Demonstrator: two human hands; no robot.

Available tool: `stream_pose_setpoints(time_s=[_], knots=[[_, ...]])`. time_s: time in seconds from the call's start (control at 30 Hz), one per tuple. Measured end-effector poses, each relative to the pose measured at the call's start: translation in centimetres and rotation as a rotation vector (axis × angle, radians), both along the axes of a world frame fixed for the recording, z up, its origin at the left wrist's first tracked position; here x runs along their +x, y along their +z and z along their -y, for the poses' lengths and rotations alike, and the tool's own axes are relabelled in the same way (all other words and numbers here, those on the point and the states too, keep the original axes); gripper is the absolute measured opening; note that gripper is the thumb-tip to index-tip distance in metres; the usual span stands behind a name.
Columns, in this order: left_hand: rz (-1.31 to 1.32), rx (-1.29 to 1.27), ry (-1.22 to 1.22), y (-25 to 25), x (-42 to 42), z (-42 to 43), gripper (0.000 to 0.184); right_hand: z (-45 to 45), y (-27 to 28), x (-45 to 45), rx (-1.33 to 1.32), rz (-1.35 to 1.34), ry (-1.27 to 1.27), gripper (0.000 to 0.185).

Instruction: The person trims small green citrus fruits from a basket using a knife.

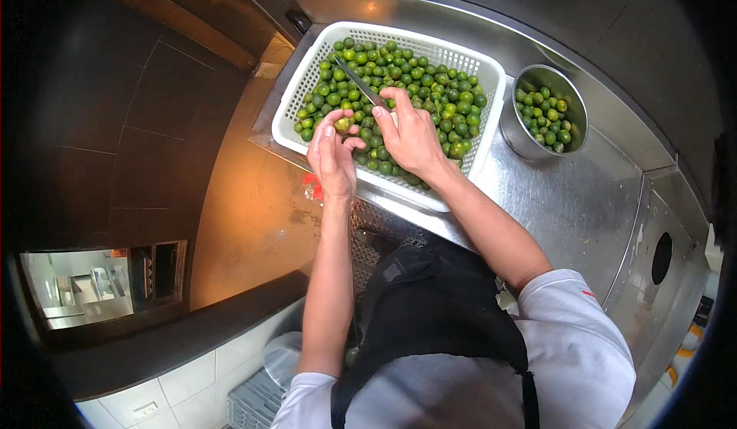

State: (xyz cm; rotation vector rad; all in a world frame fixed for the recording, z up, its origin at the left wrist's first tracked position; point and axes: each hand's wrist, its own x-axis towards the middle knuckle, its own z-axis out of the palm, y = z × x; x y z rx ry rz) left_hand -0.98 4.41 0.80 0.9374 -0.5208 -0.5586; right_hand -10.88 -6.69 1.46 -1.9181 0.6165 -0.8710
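Note:
My right hand [414, 139] grips a knife [358, 82], its blade pointing up and left over the heap of small limes [418, 68]. Close beside it, my left hand [332, 152] has its fingers curled round one lime [342, 124], held between thumb and fingertips. Both hands are above the near side of a white perforated plastic basket [495, 95], which is filled with whole green limes. Most of the knife's handle is hidden in my right hand.
Right of the basket, a round metal pot [523, 139] holds more limes. The steel counter [568, 198] has a raised back edge and a dark round hole [662, 258] at the far right. A red and clear scrap [312, 186] lies below the basket on the left.

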Motion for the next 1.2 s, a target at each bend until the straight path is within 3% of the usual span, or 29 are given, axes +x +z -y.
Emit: stream_pose_setpoints(time_s=[0.17,0.27,0.47,0.57,1.2], knots=[[0.110,0.136,0.090,-1.1,0.2,0.3,0.028,0.0,0.3,-0.1,0.034,-0.043,0.012,0.034],[0.041,0.163,0.038,0.0,-0.1,0.5,0.029,0.0,0.5,-0.2,0.047,-0.038,0.020,0.034],[0.073,0.033,0.011,-0.8,0.2,0.1,0.034,0.1,0.4,-0.2,0.027,-0.032,0.007,0.034],[0.223,0.183,0.091,-1.4,0.1,0.2,0.035,0.1,0.5,-0.3,0.025,-0.035,0.005,0.034],[0.210,0.122,0.110,-1.0,-0.6,0.1,0.034,0.2,0.2,-0.3,0.006,-0.020,0.008,0.034]])
